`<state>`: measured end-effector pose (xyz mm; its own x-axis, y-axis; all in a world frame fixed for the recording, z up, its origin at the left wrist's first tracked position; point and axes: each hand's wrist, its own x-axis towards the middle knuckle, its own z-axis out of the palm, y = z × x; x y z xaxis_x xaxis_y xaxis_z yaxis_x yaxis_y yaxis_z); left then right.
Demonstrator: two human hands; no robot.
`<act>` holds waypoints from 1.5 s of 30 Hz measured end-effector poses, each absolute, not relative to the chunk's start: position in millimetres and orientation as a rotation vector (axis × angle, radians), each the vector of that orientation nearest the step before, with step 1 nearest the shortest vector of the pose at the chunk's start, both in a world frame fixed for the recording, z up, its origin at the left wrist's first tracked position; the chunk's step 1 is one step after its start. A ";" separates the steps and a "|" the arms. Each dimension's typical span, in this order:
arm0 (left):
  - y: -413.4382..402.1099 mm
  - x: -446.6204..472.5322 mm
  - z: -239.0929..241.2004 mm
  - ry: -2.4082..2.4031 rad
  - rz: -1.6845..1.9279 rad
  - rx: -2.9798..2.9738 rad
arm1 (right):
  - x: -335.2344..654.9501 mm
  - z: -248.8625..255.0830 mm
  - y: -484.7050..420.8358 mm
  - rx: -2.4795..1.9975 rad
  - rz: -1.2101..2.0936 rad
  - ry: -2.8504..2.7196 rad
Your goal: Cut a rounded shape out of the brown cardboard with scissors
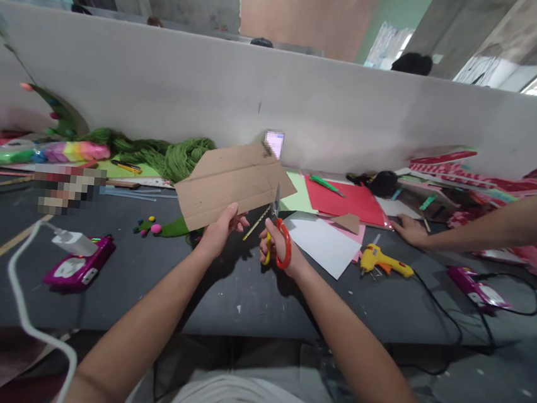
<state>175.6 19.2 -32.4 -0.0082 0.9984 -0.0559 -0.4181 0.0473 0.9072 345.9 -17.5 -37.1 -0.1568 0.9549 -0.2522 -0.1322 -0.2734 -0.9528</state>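
My left hand (224,227) grips the lower edge of a brown cardboard piece (232,182), which is raised above the table and has angled corners. In my right hand (279,247) is a pair of scissors (283,244) with red and yellow handles. The scissor blades point up and meet the cardboard's right part; whether they are cutting into it I cannot tell. A thin yellowish patterned stick (257,223) lies between my hands. Below the right end of the cardboard, a white sheet (324,245) rests on the table, with a small cardboard scrap (347,222) at its upper edge.
A yellow glue gun (386,261) with a black cord lies right, near a purple power strip (476,290). Another purple strip (79,265) stands left. Green yarn (190,156), red paper (344,201) and a phone (274,144) are behind. Another person's hand (410,231) rests at right.
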 end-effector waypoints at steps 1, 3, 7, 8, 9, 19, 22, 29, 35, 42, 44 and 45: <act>20.0 175.1 -33.6 0.922 1.357 0.846 | 346.1 -37.5 -17.9 -1.218 1.563 -1.077; 22.0 174.6 -36.3 0.911 1.361 0.880 | 347.5 -39.5 -18.4 -1.239 1.514 -1.128; 24.7 175.0 -39.4 0.873 1.384 0.937 | 351.9 -45.7 -17.1 -1.301 1.373 -1.233; 24.9 175.2 -39.1 0.872 1.387 0.934 | 352.5 -46.6 -16.3 -1.312 1.355 -1.241; 24.9 175.2 -38.3 0.877 1.390 0.930 | 352.8 -46.9 -15.6 -1.313 1.349 -1.233; 20.1 174.0 -28.9 0.976 1.294 1.062 | 354.2 -31.3 -14.8 -1.203 1.627 -0.996; 18.3 174.3 -27.4 0.989 1.259 1.100 | 355.8 -31.4 -13.2 -1.229 1.653 -0.975; 15.9 174.4 -24.0 0.947 1.223 1.081 | 358.3 -29.6 -11.7 -1.289 1.567 -1.035; 15.9 174.4 -24.8 0.938 1.211 1.066 | 361.8 -38.9 -8.9 -1.294 1.521 -1.134; 15.0 176.0 -26.7 0.924 1.210 1.056 | 361.3 -47.7 -11.5 -1.357 1.389 -1.175; 14.9 176.0 -26.4 0.913 1.217 1.053 | 361.3 -46.7 -11.7 -1.344 1.366 -1.197; 15.1 175.8 -26.5 0.910 1.219 1.050 | 361.1 -45.9 -11.4 -1.342 1.360 -1.201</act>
